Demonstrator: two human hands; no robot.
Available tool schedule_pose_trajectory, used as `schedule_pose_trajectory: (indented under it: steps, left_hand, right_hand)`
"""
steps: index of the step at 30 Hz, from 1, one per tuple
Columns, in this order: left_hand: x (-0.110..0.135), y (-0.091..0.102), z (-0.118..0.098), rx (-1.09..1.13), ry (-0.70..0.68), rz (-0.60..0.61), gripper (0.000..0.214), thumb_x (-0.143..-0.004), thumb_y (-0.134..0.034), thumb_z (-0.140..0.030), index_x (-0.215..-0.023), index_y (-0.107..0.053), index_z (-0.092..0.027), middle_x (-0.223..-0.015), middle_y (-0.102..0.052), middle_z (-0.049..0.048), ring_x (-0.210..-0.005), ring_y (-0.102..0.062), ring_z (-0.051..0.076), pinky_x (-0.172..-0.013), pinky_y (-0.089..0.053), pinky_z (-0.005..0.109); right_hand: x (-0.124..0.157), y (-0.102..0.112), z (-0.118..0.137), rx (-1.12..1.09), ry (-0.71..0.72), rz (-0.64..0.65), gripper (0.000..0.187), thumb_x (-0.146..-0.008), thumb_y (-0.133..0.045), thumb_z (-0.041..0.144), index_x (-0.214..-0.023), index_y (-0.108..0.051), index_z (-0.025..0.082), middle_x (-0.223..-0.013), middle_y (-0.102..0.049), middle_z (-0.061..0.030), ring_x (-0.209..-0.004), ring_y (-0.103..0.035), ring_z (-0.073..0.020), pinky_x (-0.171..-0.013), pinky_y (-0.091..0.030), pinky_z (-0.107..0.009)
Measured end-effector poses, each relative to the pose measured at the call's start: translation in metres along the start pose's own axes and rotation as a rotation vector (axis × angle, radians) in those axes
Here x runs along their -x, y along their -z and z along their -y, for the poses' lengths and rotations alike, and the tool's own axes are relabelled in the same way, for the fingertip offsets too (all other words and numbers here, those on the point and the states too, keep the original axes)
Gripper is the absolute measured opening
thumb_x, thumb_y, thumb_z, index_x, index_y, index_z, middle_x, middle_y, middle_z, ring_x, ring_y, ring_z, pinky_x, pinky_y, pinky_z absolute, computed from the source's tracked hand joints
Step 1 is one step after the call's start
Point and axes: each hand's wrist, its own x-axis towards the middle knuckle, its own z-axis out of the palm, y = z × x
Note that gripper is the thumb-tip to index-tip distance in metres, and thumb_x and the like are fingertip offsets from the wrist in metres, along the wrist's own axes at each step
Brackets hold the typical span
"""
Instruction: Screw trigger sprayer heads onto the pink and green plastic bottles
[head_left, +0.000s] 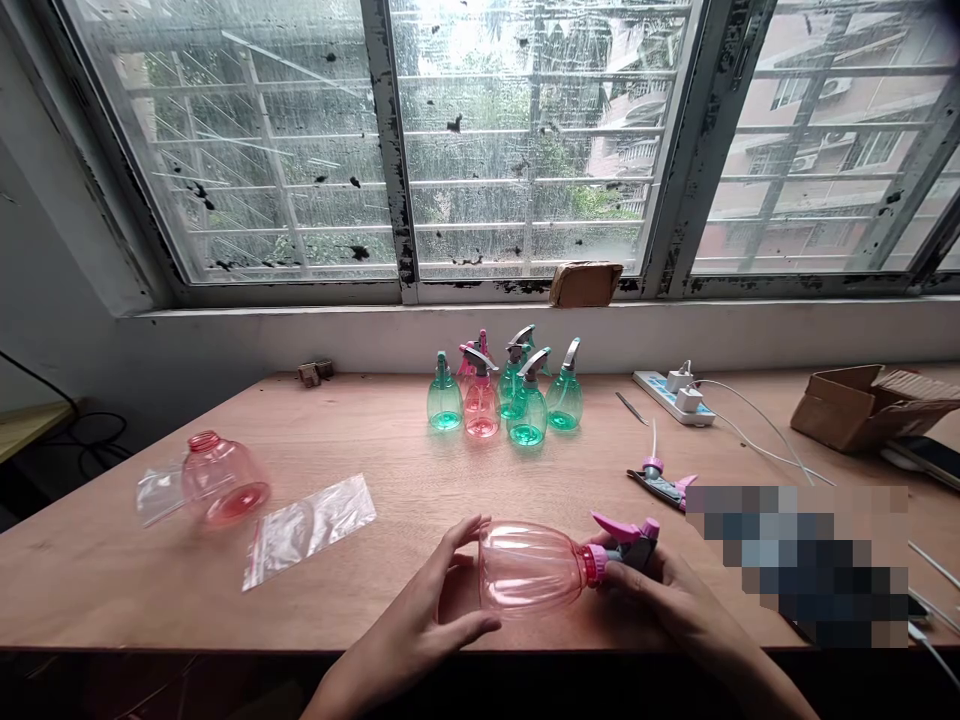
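Note:
A clear pink spray bottle lies sideways between my hands, just above the table's front part. My right hand is closed around its dark spray head near the pink collar, with the pink trigger pointing up. My left hand is at the bottle's base, thumb and fingers spread apart around its end; a gap shows between palm and base. Further right lies a loose spray head with a pink trigger and a thin tube. To the left, a pink bottle without a head rests beside clear plastic.
Several green and pink spray bottles stand at the back. A flat plastic bag lies left of my hands. At right are a power strip with white cables, a cardboard box and a pixelated patch.

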Motion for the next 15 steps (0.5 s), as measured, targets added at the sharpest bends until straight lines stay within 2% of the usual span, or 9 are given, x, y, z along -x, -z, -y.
schedule_pose_trajectory:
  steps: [4,7,11,15]
  left_hand:
    - [-0.001,-0.002,0.001,-0.077,-0.024,-0.027,0.083,-0.093,-0.075,-0.028,-0.159,-0.025,-0.041,-0.168,-0.033,0.0045,-0.143,-0.051,0.029,-0.124,-0.037,0.046]
    - [0.000,-0.001,-0.004,-0.095,0.015,-0.020,0.084,-0.094,-0.076,-0.036,-0.160,-0.024,-0.041,-0.168,-0.035,0.0045,-0.145,-0.049,0.030,-0.125,-0.035,0.047]
    - [0.000,0.000,-0.012,-0.060,0.092,-0.035,0.071,-0.100,-0.062,-0.052,-0.160,-0.027,-0.036,-0.168,-0.036,0.0068,-0.149,-0.042,0.032,-0.127,-0.031,0.051]
    - [0.000,0.000,-0.016,-0.030,0.108,-0.038,0.070,-0.102,-0.059,-0.054,-0.160,-0.025,-0.034,-0.168,-0.036,0.0072,-0.152,-0.039,0.031,-0.128,-0.028,0.050]
  right_hand:
    - [-0.001,0.001,-0.001,-0.016,-0.017,0.009,0.053,-0.079,-0.083,0.058,-0.115,-0.079,0.019,-0.097,-0.079,-0.0090,-0.087,-0.070,-0.0266,-0.081,-0.056,-0.038]
    - [-0.002,0.002,-0.002,-0.014,-0.014,0.032,0.052,-0.080,-0.082,0.057,-0.116,-0.079,0.020,-0.096,-0.079,-0.0085,-0.088,-0.070,-0.0264,-0.083,-0.056,-0.038]
    - [-0.001,0.002,-0.002,0.003,-0.015,0.022,0.050,-0.079,-0.082,0.059,-0.111,-0.081,0.020,-0.089,-0.077,-0.0070,-0.091,-0.070,-0.0276,-0.083,-0.055,-0.037]
    - [-0.001,0.002,-0.002,0.019,-0.010,0.022,0.052,-0.079,-0.082,0.059,-0.114,-0.080,0.021,-0.091,-0.077,-0.0071,-0.094,-0.070,-0.0289,-0.086,-0.055,-0.038]
